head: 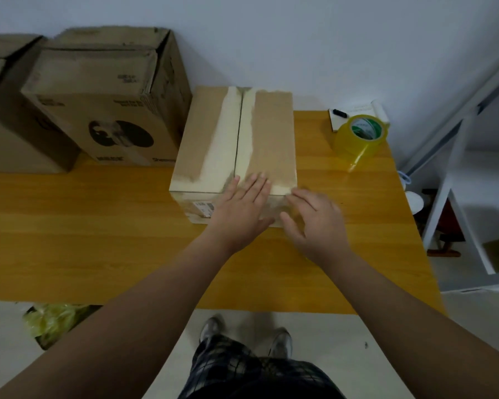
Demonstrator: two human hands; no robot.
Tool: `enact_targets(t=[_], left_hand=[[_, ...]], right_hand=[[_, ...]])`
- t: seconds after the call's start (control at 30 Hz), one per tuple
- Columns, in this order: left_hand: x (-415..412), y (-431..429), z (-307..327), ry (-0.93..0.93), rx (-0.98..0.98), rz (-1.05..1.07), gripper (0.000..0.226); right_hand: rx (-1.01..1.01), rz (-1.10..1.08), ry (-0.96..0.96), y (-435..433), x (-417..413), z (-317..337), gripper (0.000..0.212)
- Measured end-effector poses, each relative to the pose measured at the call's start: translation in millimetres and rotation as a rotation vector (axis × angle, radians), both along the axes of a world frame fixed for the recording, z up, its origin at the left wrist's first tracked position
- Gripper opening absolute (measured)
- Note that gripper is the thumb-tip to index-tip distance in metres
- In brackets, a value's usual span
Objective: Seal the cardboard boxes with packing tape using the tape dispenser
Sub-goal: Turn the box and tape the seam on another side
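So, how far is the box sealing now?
Done: the middle box is closed on top. In hand: the left hand presses flat on its top, the right hand is at its front right corner. Left: the tape roll lies apart on the table; tape on the seam I cannot confirm, and the large box at left looks unsealed.

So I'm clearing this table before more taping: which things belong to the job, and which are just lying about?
Job: small box, pressed by the left hand, with the right hand at its corner; tape roll; big boxes at left.
Lying about: notepad with a black object on it; yellow bag on the floor.
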State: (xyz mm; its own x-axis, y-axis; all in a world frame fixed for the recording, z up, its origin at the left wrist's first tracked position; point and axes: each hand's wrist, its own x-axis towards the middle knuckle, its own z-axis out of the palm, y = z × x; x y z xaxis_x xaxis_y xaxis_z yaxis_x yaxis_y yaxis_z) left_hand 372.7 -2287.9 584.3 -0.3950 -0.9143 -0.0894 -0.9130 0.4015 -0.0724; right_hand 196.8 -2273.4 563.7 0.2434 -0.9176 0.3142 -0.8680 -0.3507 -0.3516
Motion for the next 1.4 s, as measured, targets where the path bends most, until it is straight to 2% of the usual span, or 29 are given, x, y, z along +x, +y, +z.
enact_targets(t=[0.13, 0.33, 0.47, 0.6, 0.77, 0.93, 1.07, 1.2, 1.3, 1.4], left_hand=[[51, 0, 9, 0.183, 0.052, 0.07, 0.055], [147, -2, 10, 0.14, 0.115, 0.063, 0.053], [162, -15, 16, 0.508, 0.169, 0.14, 0.043], [160, -41, 15, 0.625, 0.18, 0.113, 0.036], [172, -54, -9, 0.568, 0.153, -0.072, 0.043], [179, -55, -24, 0.383, 0.056, -0.163, 0.062], [181, -55, -31, 0.246, -0.035, -0.202, 0.063], [184, -52, -32, 0.153, -0.048, -0.235, 0.079], [182, -48, -23, 0.08, -0.057, -0.223, 0.079], [167, -46, -4, 0.159, -0.036, -0.219, 0.075]], right_hand=[[0.076, -0.168, -0.023, -5, 31, 24, 0.05], [0.137, 0.114, 0.136, -21, 101, 37, 0.048], [0.117, 0.125, 0.123, -36, 140, 36, 0.033], [0.03, 0.019, 0.094, -46, 160, 30, 0.024], [-0.003, -0.035, 0.338, -45, 172, 2, 0.052], [-0.116, -0.054, 0.49, -40, 168, -19, 0.055], [-0.115, -0.051, 0.542, -38, 166, -27, 0.059], [-0.087, -0.044, 0.595, -36, 165, -26, 0.061], [-0.038, 0.009, 0.523, -33, 162, -18, 0.067], [-0.015, -0.025, 0.315, -26, 146, -1, 0.057]])
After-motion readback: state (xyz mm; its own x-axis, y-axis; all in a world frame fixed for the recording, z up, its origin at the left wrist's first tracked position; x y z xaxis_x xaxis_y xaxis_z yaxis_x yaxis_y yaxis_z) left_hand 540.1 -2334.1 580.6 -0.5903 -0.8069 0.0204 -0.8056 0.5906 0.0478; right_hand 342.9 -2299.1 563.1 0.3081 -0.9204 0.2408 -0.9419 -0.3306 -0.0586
